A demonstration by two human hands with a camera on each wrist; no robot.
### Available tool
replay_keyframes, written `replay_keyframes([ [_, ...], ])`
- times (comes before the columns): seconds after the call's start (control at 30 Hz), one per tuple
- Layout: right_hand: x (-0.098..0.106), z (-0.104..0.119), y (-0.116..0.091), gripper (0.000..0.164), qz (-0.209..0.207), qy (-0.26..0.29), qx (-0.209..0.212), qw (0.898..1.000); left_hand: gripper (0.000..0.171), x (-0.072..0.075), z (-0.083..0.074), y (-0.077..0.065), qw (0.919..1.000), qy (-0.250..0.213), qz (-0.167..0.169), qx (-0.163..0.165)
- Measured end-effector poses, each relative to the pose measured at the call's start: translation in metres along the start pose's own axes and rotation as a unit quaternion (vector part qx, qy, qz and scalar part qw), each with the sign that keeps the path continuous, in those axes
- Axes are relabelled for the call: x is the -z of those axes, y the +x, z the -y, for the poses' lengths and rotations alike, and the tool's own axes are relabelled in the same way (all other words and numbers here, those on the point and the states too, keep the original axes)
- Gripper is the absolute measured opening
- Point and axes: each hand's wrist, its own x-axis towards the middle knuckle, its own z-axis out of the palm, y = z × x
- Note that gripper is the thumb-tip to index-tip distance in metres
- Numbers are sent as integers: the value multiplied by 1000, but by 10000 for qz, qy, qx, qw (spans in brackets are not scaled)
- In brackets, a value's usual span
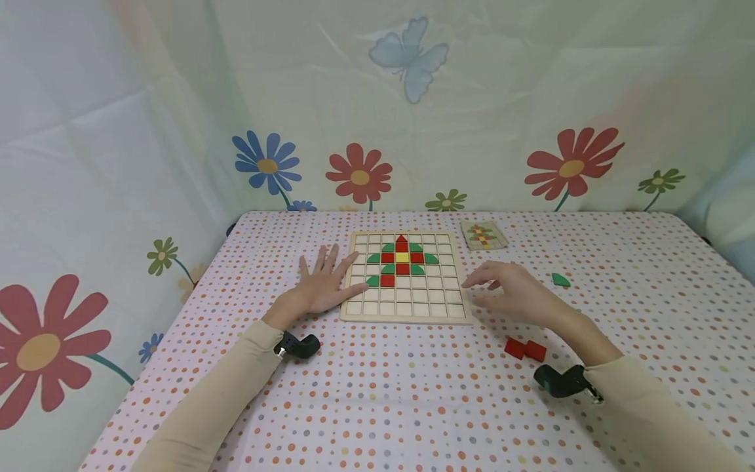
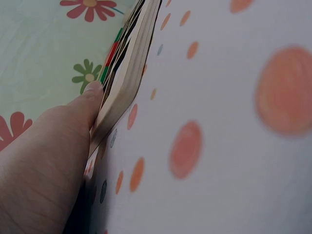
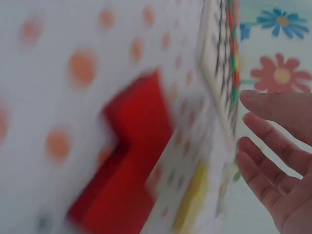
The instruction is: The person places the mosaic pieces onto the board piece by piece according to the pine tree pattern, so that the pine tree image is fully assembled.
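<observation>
A wooden grid board lies on the table with red, green and yellow tiles set in its upper and middle squares, red triangle at the top. My left hand is spread at the board's left edge, its thumb reaching over the rim. Just off the right edge, my right hand has loosely bent fingers. Nothing shows between its thumb and fingers in the right wrist view. Two red square tiles lie below that hand, and a green rounded tile lies to its right.
A small pattern card with a similar coloured figure lies beyond the board's upper right corner. The dotted tablecloth covers the table. A flowered curtain rises behind its far edge.
</observation>
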Motion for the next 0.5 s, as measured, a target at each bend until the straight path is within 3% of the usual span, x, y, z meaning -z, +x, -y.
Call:
replay_keyframes([
  [0.23, 11, -42, -15, 27, -116, -173, -742, 9970, 87, -1, 3, 3, 10000, -3, -12, -33],
  [0.5, 18, -50, -10, 33, 63, -393, -1491, 9880, 90, -5, 8, 7, 9999, 115, 63, 72],
])
